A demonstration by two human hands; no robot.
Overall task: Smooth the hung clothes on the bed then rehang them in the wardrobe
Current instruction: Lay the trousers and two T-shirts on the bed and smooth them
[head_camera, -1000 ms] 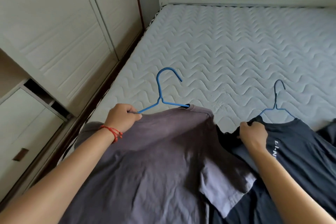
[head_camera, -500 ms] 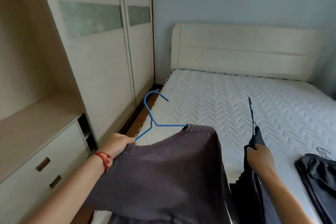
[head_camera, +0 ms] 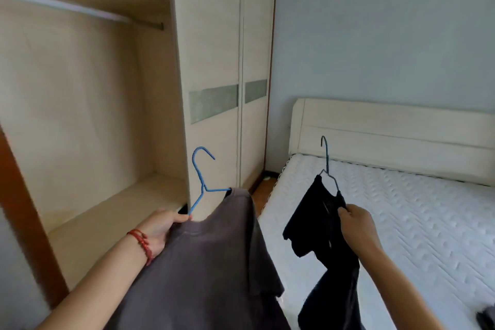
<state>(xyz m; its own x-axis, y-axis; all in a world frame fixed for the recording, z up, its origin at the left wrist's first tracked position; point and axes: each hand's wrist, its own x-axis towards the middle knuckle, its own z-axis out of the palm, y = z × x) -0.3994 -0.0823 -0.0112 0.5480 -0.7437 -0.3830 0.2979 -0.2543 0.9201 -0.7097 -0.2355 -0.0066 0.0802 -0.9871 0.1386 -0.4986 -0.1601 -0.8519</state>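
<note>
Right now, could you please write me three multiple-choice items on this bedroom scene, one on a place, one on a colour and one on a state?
1. Where is the clothes rail?
A. under the shelf in the open wardrobe bay
B. above the headboard
C. on the mattress

2. What colour is the hanger carrying the grey T-shirt?
A. red
B. blue
C. white

3. What is the right hand doing?
A. resting flat on the mattress
B. hanging idle
C. gripping the black T-shirt at its dark wire hanger

Answers: 1 A, the rail spans the bay at upper left; 2 B, its wire is bright blue; 3 C, the fingers curl round the shoulder of the garment.
</note>
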